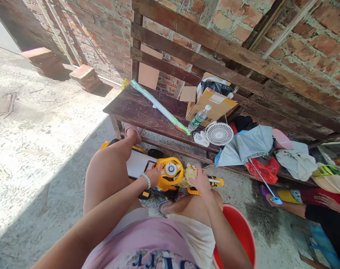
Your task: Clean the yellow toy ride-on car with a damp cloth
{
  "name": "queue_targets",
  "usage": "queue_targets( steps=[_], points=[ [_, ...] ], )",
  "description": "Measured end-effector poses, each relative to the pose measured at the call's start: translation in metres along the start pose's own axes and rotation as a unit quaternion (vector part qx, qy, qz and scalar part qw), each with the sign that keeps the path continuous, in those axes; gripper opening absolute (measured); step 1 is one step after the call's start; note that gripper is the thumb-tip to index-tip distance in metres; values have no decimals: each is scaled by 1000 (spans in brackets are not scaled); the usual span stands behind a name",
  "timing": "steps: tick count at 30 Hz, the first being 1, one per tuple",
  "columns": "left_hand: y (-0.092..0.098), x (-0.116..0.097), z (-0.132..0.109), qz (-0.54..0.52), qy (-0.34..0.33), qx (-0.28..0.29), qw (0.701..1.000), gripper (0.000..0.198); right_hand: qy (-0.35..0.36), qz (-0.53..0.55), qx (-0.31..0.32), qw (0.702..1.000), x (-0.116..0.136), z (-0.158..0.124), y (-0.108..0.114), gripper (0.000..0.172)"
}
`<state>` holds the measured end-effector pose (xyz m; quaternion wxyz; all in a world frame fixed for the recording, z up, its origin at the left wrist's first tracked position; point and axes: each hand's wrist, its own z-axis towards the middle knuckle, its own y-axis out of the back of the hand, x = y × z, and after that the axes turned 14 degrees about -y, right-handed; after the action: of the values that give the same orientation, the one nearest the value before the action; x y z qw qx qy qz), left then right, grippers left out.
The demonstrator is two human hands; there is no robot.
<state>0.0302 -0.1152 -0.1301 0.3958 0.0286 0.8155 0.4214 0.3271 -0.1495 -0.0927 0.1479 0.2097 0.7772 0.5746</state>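
A ride-on toy vehicle with a yellow steering wheel [172, 170] stands between my knees. At the wheel's left rim is my left hand [153, 175], a beaded bracelet on its wrist, its fingers curled onto the yellow plastic. My right hand [202, 181] grips a crumpled pale-yellow wad [190, 172], just right of the wheel. Whether that wad is cloth or a plastic wrapping I cannot tell. The toy's grey seat [136, 163] shows to the left, and a yellow part with a white bar [214, 182] sticks out to the right.
A dark wooden bench [122, 101] holds a long wrapped roll [158, 104], a water bottle [199, 117], a cardboard box [214, 104], a white fan [219, 133] and a folded umbrella [248, 144]. A red bucket [239, 231] stands by my right leg. Another person sits at the far right.
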Motion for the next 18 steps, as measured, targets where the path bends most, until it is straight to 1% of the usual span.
queue_targets(
  steps=[3, 5, 7, 8, 9, 10, 12, 14, 15, 17, 18],
  points=[
    [4, -3, 0, 31, -3, 32, 999, 97, 6, -59, 18, 998, 2, 10, 6, 44],
    [7, -4, -1, 35, 1, 53, 998, 97, -2, -67, 29, 997, 6, 22, 12, 33],
    [10, -5, -2, 29, 7, 63, 998, 98, -21, -21, 37, 999, 7, 35, 15, 30],
    [10, -6, -2, 27, 9, 63, 998, 99, -43, 28, 37, 998, 6, 41, 15, 30],
    [11, -6, -2, 26, 9, 57, 998, 100, -74, 104, 25, 992, 4, 46, 14, 29],
    [11, -7, -2, 28, 9, 49, 998, 99, -112, 193, 2, 975, 1, 49, 11, 28],
    [12, -8, -2, 35, 9, 48, 998, 98, -178, 346, -54, 919, -8, 51, 4, 30],
    [11, -8, -2, 42, 7, 58, 997, 96, -216, 442, -105, 864, -17, 44, -8, 37],
    [10, -8, -1, 44, 5, 63, 997, 96, -221, 476, -127, 842, -22, 37, -14, 42],
    [9, -8, 0, 45, 1, 61, 997, 97, -199, 532, -163, 807, -31, 19, -26, 51],
    [8, -7, 0, 45, 0, 57, 997, 98, -170, 547, -174, 801, -34, 9, -31, 55]
  ],
)
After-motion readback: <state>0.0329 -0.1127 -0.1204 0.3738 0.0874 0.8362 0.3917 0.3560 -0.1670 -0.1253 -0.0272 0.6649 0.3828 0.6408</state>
